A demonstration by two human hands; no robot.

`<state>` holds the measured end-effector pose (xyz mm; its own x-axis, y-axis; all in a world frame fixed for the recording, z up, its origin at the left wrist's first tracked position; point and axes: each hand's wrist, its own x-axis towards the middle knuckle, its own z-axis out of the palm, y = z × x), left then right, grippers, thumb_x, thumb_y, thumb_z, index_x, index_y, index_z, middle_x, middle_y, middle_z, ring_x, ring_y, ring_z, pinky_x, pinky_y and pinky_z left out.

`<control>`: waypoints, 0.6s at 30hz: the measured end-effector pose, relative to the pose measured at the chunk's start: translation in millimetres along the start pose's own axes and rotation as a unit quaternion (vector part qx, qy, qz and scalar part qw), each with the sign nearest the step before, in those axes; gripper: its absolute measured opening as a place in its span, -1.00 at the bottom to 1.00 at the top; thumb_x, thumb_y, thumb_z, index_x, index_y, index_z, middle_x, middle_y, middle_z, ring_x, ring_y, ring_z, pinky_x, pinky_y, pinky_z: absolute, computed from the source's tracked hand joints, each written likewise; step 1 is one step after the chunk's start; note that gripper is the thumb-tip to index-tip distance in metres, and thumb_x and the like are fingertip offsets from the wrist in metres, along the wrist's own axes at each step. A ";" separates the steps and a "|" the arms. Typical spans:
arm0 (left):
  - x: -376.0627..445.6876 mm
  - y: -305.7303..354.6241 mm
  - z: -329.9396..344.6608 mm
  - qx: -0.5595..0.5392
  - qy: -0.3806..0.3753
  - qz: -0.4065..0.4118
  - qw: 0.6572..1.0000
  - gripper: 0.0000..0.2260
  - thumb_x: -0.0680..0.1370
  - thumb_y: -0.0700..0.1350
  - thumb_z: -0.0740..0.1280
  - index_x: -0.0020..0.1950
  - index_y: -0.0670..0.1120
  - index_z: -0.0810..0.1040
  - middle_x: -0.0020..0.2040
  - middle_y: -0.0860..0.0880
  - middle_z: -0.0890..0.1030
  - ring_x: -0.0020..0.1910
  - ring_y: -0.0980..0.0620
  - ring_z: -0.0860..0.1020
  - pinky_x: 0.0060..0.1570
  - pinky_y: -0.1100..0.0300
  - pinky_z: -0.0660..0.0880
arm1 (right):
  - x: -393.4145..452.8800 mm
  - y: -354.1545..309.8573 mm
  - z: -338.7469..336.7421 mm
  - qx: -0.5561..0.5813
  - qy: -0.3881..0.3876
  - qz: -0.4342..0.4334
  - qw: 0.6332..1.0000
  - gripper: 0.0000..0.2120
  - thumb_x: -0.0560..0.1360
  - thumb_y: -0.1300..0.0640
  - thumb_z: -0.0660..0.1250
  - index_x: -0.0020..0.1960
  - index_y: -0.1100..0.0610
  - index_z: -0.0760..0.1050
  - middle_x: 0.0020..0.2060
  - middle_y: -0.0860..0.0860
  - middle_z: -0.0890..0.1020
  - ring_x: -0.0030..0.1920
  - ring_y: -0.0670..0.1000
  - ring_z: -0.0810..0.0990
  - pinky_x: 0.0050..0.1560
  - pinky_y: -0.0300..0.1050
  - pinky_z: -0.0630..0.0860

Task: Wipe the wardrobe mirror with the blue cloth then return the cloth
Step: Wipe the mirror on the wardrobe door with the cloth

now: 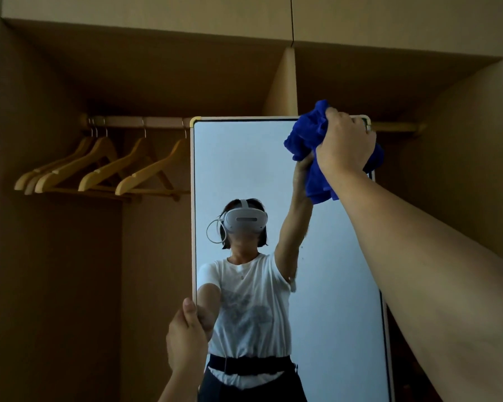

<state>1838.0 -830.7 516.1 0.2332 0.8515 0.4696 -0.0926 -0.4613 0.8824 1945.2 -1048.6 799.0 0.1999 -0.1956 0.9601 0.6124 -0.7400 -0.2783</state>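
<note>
— What are the hands doing, starting with the nearest?

— The left hand (186, 338) is reaching up from the bottom edge and closing its grip on the mirror's left frame, thumb lying over the front of the frame, low on that side.

— And the other one?

— The right arm is stretching up across the right side, and the right hand (344, 143) is bunching the cloth (310, 134) in a closed grip, pressing it against the mirror (244, 169) at its top right corner. The blue folds are spilling out above, left of and below the hand, hanging down over the glass.

— What is the glass showing?

— A person in a white shirt wearing a headset, one arm raised to the cloth, against a pale wall.

— Behind the mirror?

— The wardrobe (55, 256) is standing open. Five wooden hangers (105, 166) are hanging on the rail (140, 122) to the left, close together, the nearest one just beside the mirror's top left corner. A vertical divider (285, 85) is rising above the mirror.
</note>
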 end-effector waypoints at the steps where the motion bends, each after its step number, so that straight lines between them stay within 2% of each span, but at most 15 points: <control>1: 0.3 0.0 0.1 0.000 0.000 -0.003 1.000 -0.60 0.63 0.11 -0.03 -0.25 -0.04 0.43 -0.31 -0.02 0.49 -0.24 -0.08 0.49 -0.19 0.08 0.42 | 1.1 3.0 -1.2 0.002 0.002 0.008 1.000 -0.70 0.52 0.24 0.29 0.23 0.08 0.41 0.11 0.06 0.58 0.20 0.14 0.48 0.14 0.10 0.35; 8: -6.5 10.5 -4.9 -0.016 -0.002 0.005 1.000 -0.61 0.64 0.04 -0.02 -0.32 0.00 0.38 -0.36 0.02 0.46 -0.35 0.06 0.43 -0.26 0.13 0.35 | 7.5 20.9 -3.5 0.009 -0.002 0.051 0.999 -0.68 0.48 0.20 0.35 0.21 0.08 0.41 0.07 0.07 0.57 0.14 0.14 0.49 0.06 0.06 0.35; 18: -9.1 13.4 -6.5 -0.023 0.001 0.006 1.000 -0.65 0.65 0.04 -0.01 -0.32 0.07 0.33 -0.35 0.07 0.41 -0.31 0.00 0.40 -0.19 0.11 0.33 | 14.7 30.5 -11.4 0.012 -0.029 0.095 0.995 -0.61 0.47 0.19 0.38 0.27 0.09 0.38 0.11 0.08 0.56 0.18 0.14 0.47 0.12 0.08 0.35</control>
<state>1828.3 -843.1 523.8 0.2305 0.8463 0.4802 -0.1395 -0.4597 0.8770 1958.1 -1081.4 805.0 0.3572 -0.2923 0.8871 0.5773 -0.6776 -0.4556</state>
